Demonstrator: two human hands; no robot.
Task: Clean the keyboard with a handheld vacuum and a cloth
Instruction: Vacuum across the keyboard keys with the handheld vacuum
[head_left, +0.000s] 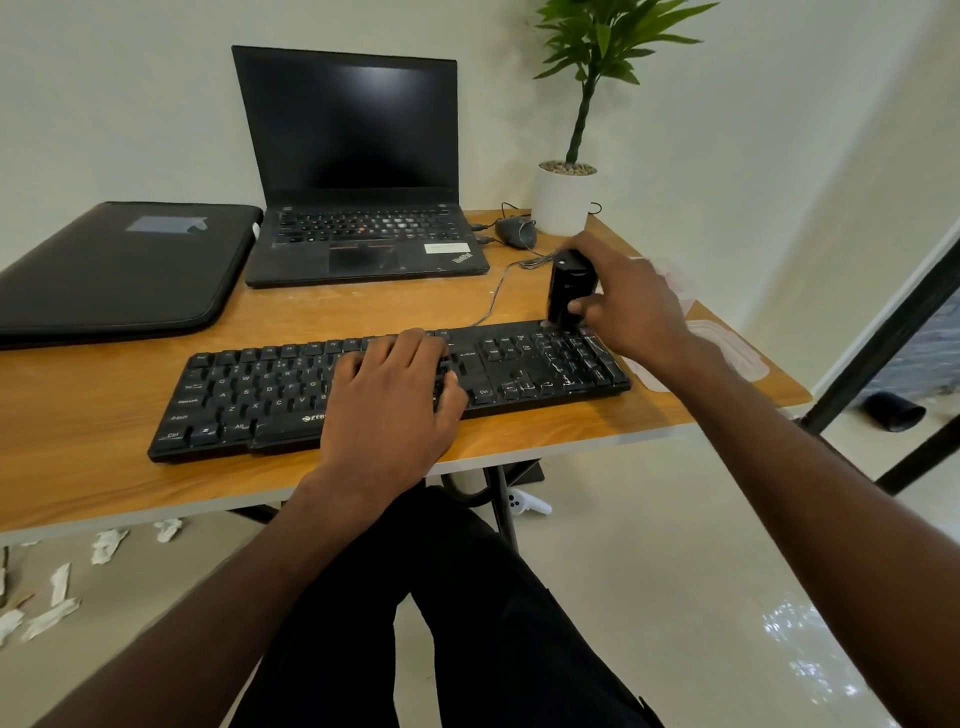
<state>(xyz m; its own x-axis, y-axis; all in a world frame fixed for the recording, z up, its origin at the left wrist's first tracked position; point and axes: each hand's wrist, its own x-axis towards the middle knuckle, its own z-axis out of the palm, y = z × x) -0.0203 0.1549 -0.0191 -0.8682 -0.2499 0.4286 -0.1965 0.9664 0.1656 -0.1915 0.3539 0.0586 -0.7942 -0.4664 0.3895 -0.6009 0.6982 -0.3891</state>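
Note:
A black keyboard (260, 395) lies along the front of the wooden desk (104, 467). My left hand (395, 395) rests flat on its middle keys, fingers spread and pointing away. My right hand (623, 301) grips a small black handheld vacuum (569, 288) held upright, its lower end touching the keyboard's top right corner above the number pad. A whitish cloth (727, 348) lies on the desk just right of the keyboard, partly hidden by my right forearm.
An open black laptop (353, 171) stands behind the keyboard, a black sleeve (114, 265) to its left. A grey mouse (514, 231) and a white plant pot (563, 200) sit at the back right. Paper scraps (52, 597) litter the floor.

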